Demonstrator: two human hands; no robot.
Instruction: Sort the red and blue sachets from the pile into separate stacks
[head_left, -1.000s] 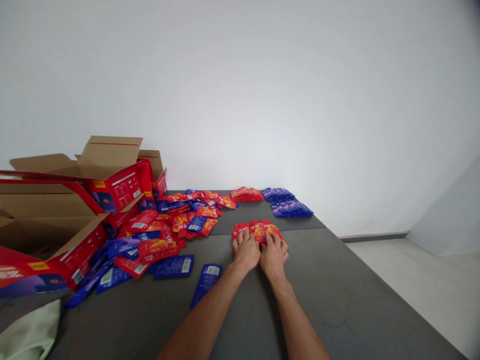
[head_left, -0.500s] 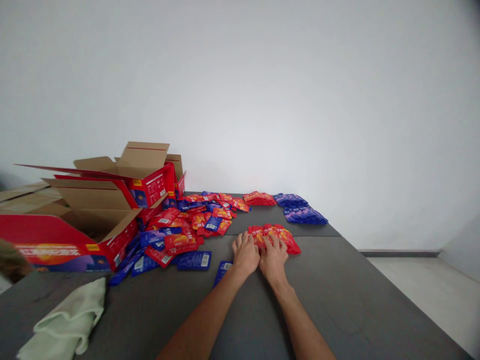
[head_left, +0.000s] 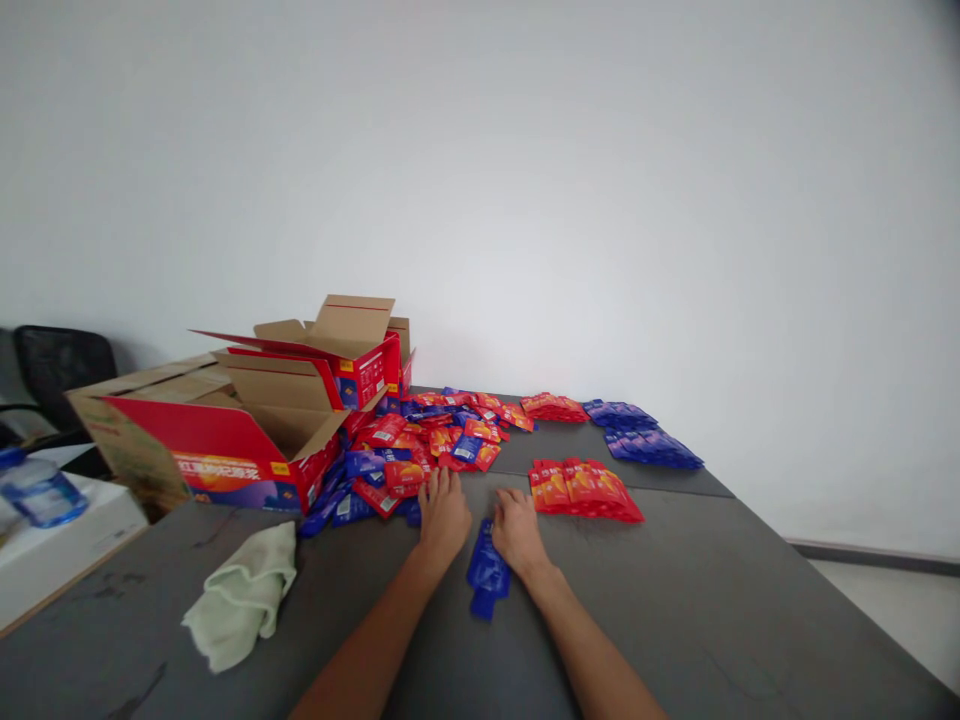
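Observation:
My left hand [head_left: 445, 515] reaches to the near edge of a mixed heap of red and blue sachets [head_left: 401, 465]. Its fingers are stretched forward and slightly apart, by a partly covered blue sachet. My right hand [head_left: 517, 530] is closed at the top right edge of a blue sachet [head_left: 489, 570] lying on the table; its fingertips are partly hidden. Just beyond that hand, red sachets [head_left: 581, 487] lie overlapped in a row.
Open red cartons [head_left: 247, 480] stand at the left, beside the heap. A pale green cloth [head_left: 247, 595] lies in front of them on the dark table [head_left: 720, 600]. Farther back are stacked red sachets [head_left: 553, 406] and blue sachets [head_left: 649, 440]. A water bottle [head_left: 43, 492] is far left.
Both hands have left the red row. My left hand moved left to the heap, my right hand back to the blue sachet, which now lies nearer me. The view has turned left.

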